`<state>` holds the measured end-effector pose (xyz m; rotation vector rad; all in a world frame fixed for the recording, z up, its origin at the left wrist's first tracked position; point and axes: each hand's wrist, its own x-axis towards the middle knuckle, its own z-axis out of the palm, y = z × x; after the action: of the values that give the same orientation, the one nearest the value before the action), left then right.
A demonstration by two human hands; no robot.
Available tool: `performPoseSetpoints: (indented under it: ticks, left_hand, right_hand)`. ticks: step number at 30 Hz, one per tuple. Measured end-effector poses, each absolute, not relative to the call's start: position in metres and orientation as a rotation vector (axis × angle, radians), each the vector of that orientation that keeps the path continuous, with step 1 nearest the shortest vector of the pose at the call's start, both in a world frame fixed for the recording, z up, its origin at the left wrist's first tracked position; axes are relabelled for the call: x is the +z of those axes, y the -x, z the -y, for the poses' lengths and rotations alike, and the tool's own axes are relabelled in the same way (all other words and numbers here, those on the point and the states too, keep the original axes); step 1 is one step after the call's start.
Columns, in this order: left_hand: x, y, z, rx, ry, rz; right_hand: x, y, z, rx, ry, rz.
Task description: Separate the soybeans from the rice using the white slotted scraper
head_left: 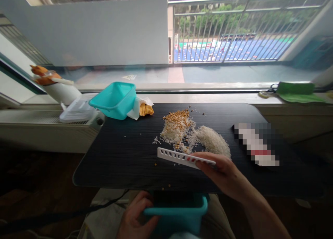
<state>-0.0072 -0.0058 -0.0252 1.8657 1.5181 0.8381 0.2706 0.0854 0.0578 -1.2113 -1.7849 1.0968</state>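
Left hand gripping bin, right holding strip (slotted)

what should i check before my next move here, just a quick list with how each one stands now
1. White slotted strip gripped by the right hand: ok.
2. Left hand on the rim of the lower teal bin: ok.
3. Yellow beans apart from the white grains: not ok, many lie on and among the left pile.
4. Near edge of the black table free of stray beans: not ok, a few lie there.
5. Inside of the lower bin empty: cannot tell, too dark.
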Motion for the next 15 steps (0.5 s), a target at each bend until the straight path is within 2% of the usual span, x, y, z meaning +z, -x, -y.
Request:
performPoseSetpoints:
  ticks: [11, 15]
  left_hand:
    - [-0.012, 0.041, 0.002, 0.924, -1.909, -1.567]
    - [-0.006, 0.042, 0.002, 0.895, -1.885, -1.562]
  right_hand:
    - [0.071, -0.264, -0.076, 1.36, 0.999, 1.995]
    - [0.07, -0.274, -0.067, 1.324, 1.103, 1.908]
